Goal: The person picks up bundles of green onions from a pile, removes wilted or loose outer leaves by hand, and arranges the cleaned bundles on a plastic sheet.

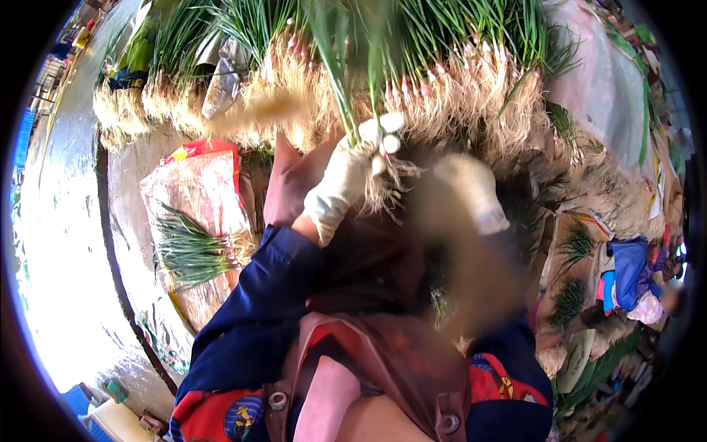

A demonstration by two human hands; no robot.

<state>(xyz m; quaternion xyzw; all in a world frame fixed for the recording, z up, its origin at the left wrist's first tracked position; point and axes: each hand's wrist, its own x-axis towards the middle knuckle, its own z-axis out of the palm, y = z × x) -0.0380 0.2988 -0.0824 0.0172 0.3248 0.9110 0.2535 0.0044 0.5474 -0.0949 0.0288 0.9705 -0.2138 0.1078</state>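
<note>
My left hand (353,166), in a cream glove, is closed around a few spring onions (342,88). Their green leaves rise above the fist, and their pale bulbs and stringy roots (387,188) hang out on its right side. Apart from it, to the right, is my right hand (468,184), also in a cream glove. A brownish blur covers part of that hand and its forearm, so its fingers cannot be made out. Beyond both hands, a long row of spring onions (420,85) lies with leaves pointing away and roots toward me.
At the left, a small bundle of spring onions (195,250) lies on a flattened sack (195,177). A pale plastic sheet (596,81) covers the far right. More bundles (567,302) lie at the right, near a person in blue clothing (630,269). My brown apron (383,353) spreads below.
</note>
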